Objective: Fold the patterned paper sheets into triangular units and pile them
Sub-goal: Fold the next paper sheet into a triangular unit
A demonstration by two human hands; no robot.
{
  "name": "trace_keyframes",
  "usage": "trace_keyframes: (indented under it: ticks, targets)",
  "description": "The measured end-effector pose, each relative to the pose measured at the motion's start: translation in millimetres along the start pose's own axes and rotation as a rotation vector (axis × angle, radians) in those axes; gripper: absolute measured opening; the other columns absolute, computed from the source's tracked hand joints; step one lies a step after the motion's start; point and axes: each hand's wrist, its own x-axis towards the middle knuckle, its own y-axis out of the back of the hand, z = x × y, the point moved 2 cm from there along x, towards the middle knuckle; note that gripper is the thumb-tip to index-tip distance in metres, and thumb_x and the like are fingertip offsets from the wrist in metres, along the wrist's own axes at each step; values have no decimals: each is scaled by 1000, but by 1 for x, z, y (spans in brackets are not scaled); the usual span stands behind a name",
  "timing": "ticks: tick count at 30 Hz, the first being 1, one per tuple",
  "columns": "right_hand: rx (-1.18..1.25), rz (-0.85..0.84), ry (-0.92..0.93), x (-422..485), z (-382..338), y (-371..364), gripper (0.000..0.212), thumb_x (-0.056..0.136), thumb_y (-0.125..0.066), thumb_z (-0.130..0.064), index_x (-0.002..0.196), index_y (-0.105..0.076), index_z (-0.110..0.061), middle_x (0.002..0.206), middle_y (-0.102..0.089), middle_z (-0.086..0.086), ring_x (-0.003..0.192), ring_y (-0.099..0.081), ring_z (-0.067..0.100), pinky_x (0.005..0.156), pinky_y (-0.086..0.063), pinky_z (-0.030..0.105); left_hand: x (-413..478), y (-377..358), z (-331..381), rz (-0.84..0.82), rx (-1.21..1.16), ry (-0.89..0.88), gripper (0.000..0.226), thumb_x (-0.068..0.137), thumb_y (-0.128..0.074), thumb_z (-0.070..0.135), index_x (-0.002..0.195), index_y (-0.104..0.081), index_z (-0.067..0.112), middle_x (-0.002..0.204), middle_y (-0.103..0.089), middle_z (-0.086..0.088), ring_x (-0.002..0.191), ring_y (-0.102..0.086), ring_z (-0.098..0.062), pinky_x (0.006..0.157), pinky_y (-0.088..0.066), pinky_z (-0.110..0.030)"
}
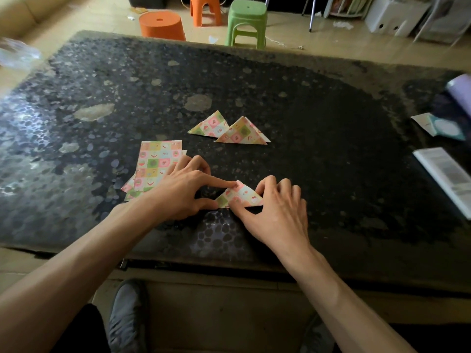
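A half-folded patterned paper triangle lies on the dark table near its front edge. My left hand presses a straight index finger on the triangle's top point, and its thumb touches the left corner. My right hand pinches the triangle's right side, thumb on the lower edge and curled fingers at the right corner. Two finished triangular units lie side by side further back, overlapping slightly. A small stack of flat patterned sheets sits to the left, partly under my left hand.
The speckled dark table fills the view. At its right edge lie a booklet, a teal packet and a lilac cylinder. Two orange stools and a green stool stand beyond the table. My shoes show below.
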Motion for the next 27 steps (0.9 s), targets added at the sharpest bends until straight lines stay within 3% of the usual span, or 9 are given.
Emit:
trace_keyframes:
  ticks: [4,8,10,13,17,19,22,27]
  targets:
    - [22,11,-9,1,0,-2,63,76,-55,-87,106,-43,-33,111,-45,-6,106,-44,17,90,-43,34,0,-1,-1,-8,-35,-5,58,91,-70,51,138,-41,69,119,-35,13,113,-27,-10,103,-31,-32]
    - [21,28,-12,2,1,-2,63,75,-54,-88,104,-43,-33,109,-45,-7,105,-44,18,88,-43,34,0,-4,2,-5,-220,13,55,87,-74,48,135,-51,63,120,-44,10,116,-37,-12,100,-35,-31]
    - [22,32,-7,1,0,-2,65,74,-52,-90,104,-42,-33,109,-45,-7,104,-44,17,87,-43,34,0,-6,6,60,-279,23,52,83,-71,57,133,-57,58,113,-50,12,113,-45,-13,99,-42,-35]
    - [27,15,-11,1,1,-1,67,74,-51,-91,106,-43,-33,110,-45,-6,105,-44,17,88,-43,34,2,-8,12,182,-303,33,46,84,-79,43,127,-65,49,103,-53,12,102,-53,-11,93,-50,-36]
    - [35,-1,-6,1,1,0,70,73,-51,-92,109,-44,-32,113,-45,-5,107,-44,17,89,-42,33,1,-9,17,229,-334,39,55,81,-84,31,128,-59,44,112,-52,7,100,-55,-8,87,-54,-33]
    - [29,10,0,1,1,0,70,73,-50,-93,109,-43,-32,113,-45,-5,106,-44,17,88,-42,33,1,-8,18,236,-344,34,49,80,-85,30,119,-56,40,112,-50,8,98,-55,-6,85,-55,-37]
    - [24,21,1,1,1,-1,69,73,-50,-93,106,-42,-33,110,-44,-6,103,-44,16,86,-43,33,0,-9,19,209,-300,18,28,84,-81,35,109,-69,39,110,-49,10,97,-55,-6,85,-54,-37]
    - [27,14,4,2,1,1,65,75,-51,-90,106,-42,-33,108,-42,-8,102,-42,15,87,-43,32,0,-12,15,203,-268,19,27,86,-78,41,113,-74,43,104,-49,9,90,-52,-4,79,-52,-35]
